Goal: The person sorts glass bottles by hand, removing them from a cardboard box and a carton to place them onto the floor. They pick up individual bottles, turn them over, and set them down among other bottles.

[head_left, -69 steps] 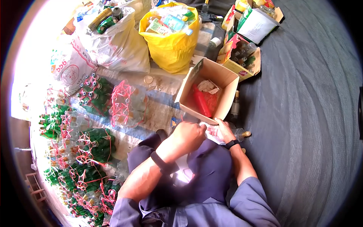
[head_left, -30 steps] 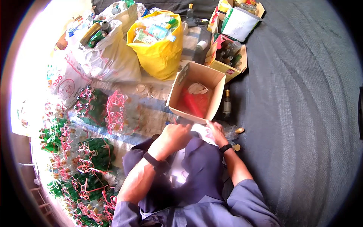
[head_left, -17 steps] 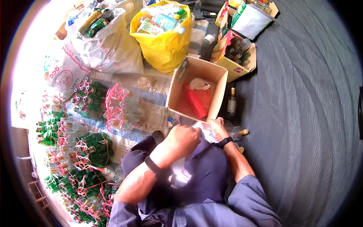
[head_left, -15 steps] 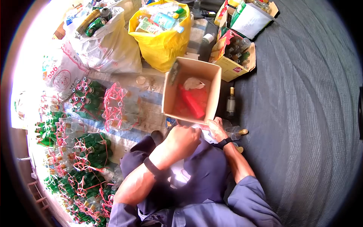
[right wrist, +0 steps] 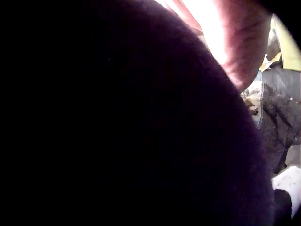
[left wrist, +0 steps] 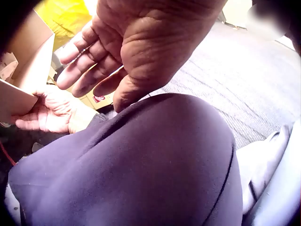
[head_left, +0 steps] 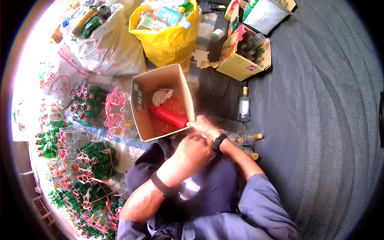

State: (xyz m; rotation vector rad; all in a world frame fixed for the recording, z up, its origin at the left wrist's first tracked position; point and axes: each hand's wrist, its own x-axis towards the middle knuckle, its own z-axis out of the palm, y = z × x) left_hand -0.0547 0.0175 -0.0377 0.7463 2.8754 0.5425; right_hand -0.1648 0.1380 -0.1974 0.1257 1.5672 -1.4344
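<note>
The right hand [head_left: 205, 127] pinched the edge of a cardboard box [head_left: 181, 88], which was ahead and left of it, while the left hand [head_left: 191, 153], fingers loosely straight, held nothing.

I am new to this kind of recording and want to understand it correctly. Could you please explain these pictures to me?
There is no machine, only a person's two bare hands. One camera, on the head, looks down; another is on each wrist. The right-wrist picture is mostly dark.

The right hand grips the edge of a cardboard box with a red bottle-shaped thing inside. The left hand looks relaxed, holding nothing visible.

On the ground stand tied bottles and a full yellow bag.
</note>
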